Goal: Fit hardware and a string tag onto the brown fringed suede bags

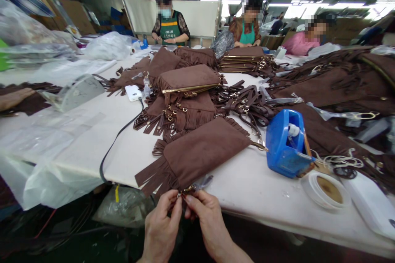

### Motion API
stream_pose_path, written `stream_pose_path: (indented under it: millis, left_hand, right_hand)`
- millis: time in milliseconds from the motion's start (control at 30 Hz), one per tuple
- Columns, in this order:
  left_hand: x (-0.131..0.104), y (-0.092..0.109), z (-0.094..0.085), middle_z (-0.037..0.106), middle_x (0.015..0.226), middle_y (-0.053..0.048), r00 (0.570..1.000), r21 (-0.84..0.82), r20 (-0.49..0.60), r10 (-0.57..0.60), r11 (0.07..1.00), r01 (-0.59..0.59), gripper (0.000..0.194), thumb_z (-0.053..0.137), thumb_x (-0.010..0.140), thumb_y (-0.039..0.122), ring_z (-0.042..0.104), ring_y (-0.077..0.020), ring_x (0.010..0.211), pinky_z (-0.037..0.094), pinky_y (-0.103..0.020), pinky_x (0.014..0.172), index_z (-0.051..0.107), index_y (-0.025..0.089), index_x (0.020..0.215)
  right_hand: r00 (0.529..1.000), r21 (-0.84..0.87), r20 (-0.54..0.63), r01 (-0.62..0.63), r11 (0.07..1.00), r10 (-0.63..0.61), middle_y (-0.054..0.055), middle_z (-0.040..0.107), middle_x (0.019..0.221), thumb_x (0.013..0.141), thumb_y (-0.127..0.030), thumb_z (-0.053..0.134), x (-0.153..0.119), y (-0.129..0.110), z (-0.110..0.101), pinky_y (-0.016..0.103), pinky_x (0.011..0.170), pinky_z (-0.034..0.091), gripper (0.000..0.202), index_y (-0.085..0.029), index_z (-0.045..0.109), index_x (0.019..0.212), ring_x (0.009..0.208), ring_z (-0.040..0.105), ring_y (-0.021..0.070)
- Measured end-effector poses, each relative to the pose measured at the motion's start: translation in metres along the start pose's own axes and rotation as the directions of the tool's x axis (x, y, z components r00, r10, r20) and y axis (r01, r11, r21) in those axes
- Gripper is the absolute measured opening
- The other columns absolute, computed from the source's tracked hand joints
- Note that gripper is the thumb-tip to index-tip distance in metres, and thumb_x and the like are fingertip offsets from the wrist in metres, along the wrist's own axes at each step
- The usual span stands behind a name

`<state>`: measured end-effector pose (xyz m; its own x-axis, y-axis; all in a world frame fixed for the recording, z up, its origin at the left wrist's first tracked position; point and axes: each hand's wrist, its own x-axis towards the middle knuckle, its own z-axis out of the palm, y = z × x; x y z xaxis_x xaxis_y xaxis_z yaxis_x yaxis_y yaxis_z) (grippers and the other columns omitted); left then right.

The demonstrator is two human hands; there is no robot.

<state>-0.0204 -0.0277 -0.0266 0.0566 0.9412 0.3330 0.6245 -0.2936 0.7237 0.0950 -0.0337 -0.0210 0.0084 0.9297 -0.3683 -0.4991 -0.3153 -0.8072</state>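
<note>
A brown fringed pouch [206,150] lies flat near the table's front edge, its fringe spread to the left. My left hand [163,222] pinches small metal hardware at the pouch's near corner, thumb and fingertip pressed together. Close beside it, my right hand [206,218] also pinches at the same gold-coloured clasp [187,190]; the fingertips of both hands almost meet. Exactly which piece each hand grips is too small to make out. A bit of clear plastic wrap [203,183] sits just above my right hand.
Stacked brown pouches [189,78] and a heap of straps [243,98] lie beyond. At right stand a blue holder [285,144] with a small bottle and a tape roll [325,191]. A white device [133,93] trails a black cable. Several people work across the table.
</note>
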Motion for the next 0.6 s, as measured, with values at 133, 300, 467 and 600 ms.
stream_pose_path:
  millis: [133,300,467,600]
  left_hand:
    - [0.003,0.005,-0.004,0.066,0.063,0.003,0.999,0.053,0.016,0.044,0.998,-0.044,0.020,0.046,0.085,0.033,0.063,-0.0102,0.050,0.050,-0.012,0.049,0.060,0.020,0.079]
    - [0.003,0.008,-0.006,0.067,0.067,0.002,0.988,0.148,0.008,0.151,0.977,-0.151,0.020,0.042,0.088,0.030,0.064,-0.0096,0.053,0.050,-0.011,0.053,0.058,0.019,0.084]
    - [0.001,0.002,-0.003,0.065,0.063,0.001,0.970,0.292,0.027,0.243,0.926,-0.240,0.023,0.037,0.091,0.030,0.062,-0.0096,0.048,0.047,-0.013,0.048,0.055,0.017,0.084]
    - [-0.007,-0.007,-0.012,0.067,0.067,0.000,0.974,0.370,0.075,0.216,0.900,-0.228,0.020,0.038,0.090,0.031,0.063,-0.0112,0.051,0.047,-0.015,0.049,0.053,0.018,0.088]
  right_hand:
    - [1.000,-0.004,0.002,0.013,1.000,-0.013,-0.002,0.050,0.049,0.066,-0.038,0.062,0.000,0.001,-0.002,0.021,0.049,0.031,0.026,-0.013,0.062,0.064,0.048,0.041,0.0097]
    - [1.000,-0.014,0.016,0.021,1.000,-0.021,-0.002,0.049,0.049,0.068,-0.038,0.061,0.000,0.002,-0.003,0.022,0.050,0.031,0.025,-0.013,0.062,0.063,0.049,0.040,0.0100]
    - [0.998,-0.024,0.048,0.028,0.999,-0.027,-0.002,0.050,0.051,0.070,-0.037,0.060,0.000,0.002,-0.004,0.022,0.050,0.032,0.025,-0.013,0.063,0.068,0.049,0.041,0.0102]
    - [0.997,-0.083,0.066,0.052,0.995,-0.047,0.000,0.055,0.060,0.071,-0.036,0.058,-0.006,0.002,-0.010,0.022,0.053,0.036,0.022,-0.014,0.063,0.071,0.055,0.048,0.0122]
